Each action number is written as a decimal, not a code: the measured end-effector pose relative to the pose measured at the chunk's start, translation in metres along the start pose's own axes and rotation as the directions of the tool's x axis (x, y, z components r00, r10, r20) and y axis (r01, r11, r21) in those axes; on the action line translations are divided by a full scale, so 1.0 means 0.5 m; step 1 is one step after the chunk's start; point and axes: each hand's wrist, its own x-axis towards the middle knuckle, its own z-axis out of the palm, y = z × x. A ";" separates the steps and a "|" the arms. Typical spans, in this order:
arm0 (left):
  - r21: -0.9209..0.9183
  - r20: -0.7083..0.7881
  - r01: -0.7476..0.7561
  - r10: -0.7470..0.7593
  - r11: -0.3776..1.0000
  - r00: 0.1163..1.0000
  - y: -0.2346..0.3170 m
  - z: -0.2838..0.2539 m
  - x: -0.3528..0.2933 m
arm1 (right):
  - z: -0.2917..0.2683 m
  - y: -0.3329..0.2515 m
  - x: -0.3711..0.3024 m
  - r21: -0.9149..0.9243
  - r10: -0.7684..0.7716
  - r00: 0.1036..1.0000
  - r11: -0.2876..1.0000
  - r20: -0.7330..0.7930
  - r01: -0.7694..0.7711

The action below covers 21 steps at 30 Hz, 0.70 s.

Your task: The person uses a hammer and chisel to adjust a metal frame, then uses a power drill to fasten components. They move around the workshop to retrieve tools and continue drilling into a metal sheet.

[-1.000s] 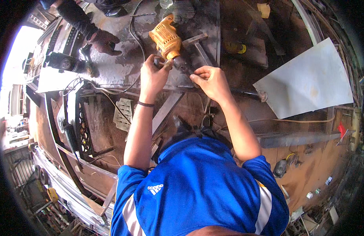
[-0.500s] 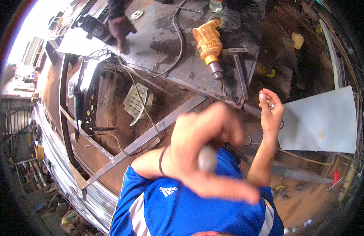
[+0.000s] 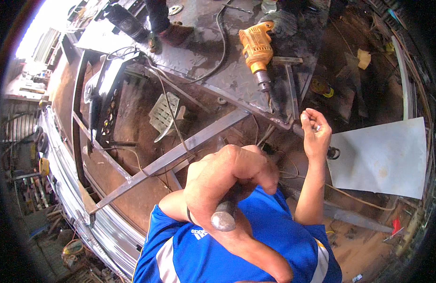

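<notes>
My left hand (image 3: 222, 179) is raised close in front of my blue shirt, its fingers curled and its thumb stretched out toward the lower right. A dark rod-like thing with a rounded, shiny metal end (image 3: 223, 220) sticks out from it; the rest of it is hidden in the grip. To the right, my right hand (image 3: 317, 132) is closed in a pinch, with a small pale bit at the fingers that I cannot make out. Beyond it, a yellow electric drill (image 3: 256, 47) lies on a dark metal plate (image 3: 194, 59), its bit near the plate's corner.
A steel frame bar (image 3: 170, 158) crosses the left side at a slant. A pale sheet (image 3: 378, 158) lies right of my right hand. Another person's dark-sleeved arm (image 3: 156, 14) reaches in at the top beside a black cylinder (image 3: 126, 21). Cables trail across the plate and frame.
My left hand has come down slightly and turned, so the metal end now shows clearly. The right hand stays pinched, a little further left. The other person's arm has moved right.
</notes>
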 end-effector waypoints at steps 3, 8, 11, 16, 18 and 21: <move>0.036 0.007 0.029 -0.030 0.999 1.000 0.020 0.007 0.007 | 0.004 0.005 0.014 -0.074 -0.075 0.997 0.994 -0.006 0.074; 0.150 0.055 0.191 -0.201 0.970 0.978 -0.001 -0.040 0.007 | 0.099 -0.072 0.068 -0.341 -0.287 0.955 0.892 0.079 0.297; 0.406 -0.123 0.455 -0.446 0.792 0.886 -0.049 -0.066 0.018 | 0.178 -0.114 0.135 -0.554 -0.243 0.946 0.768 0.213 0.322; 0.473 -0.183 0.638 -0.640 0.608 0.746 -0.202 -0.139 0.004 | 0.223 -0.140 0.189 -0.635 -0.083 0.966 0.739 0.247 0.226; 0.483 -0.171 0.628 -0.638 0.610 0.751 -0.285 -0.157 0.000 | 0.216 -0.123 0.210 -0.582 0.001 0.968 0.799 0.252 0.151; 0.629 -0.190 0.579 -0.620 0.518 0.761 -0.402 -0.158 0.014 | 0.216 -0.099 0.236 -0.584 0.013 0.961 0.796 0.276 0.157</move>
